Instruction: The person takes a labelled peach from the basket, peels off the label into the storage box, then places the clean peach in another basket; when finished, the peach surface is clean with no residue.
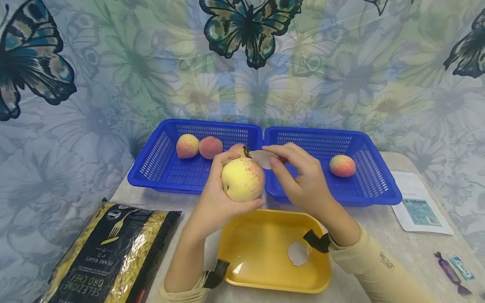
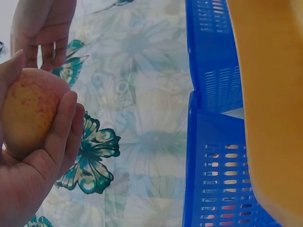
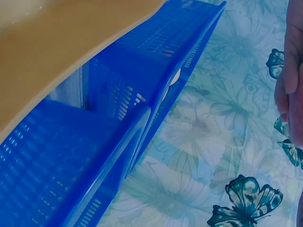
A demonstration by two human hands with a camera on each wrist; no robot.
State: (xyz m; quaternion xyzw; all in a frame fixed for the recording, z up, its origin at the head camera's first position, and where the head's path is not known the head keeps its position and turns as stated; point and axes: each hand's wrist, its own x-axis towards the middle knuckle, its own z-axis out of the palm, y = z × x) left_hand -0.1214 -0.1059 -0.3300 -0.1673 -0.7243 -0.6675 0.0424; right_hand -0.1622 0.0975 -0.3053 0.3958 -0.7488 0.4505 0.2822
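My left hand (image 1: 219, 202) grips a yellow peach with a red blush (image 1: 243, 180) above the yellow tray (image 1: 273, 287). In the left wrist view the fingers curl round the side of this peach (image 2: 33, 111). Just beyond it, my right hand (image 1: 303, 176) pinches a thin, pale, rounded piece (image 1: 262, 159) between thumb and fingers, close to the peach's upper side. A small dark-and-gold patch shows by that piece; its kind is unclear. A pale round piece (image 1: 298, 253) lies in the tray.
The left blue basket (image 1: 166, 185) holds several peaches (image 1: 187, 146); the right blue basket (image 1: 379, 198) holds one peach (image 1: 342, 166). A penne pasta bag (image 1: 110, 256) lies at left. A white packet (image 1: 420, 206) and two small wrapped sweets (image 1: 450, 269) lie at right.
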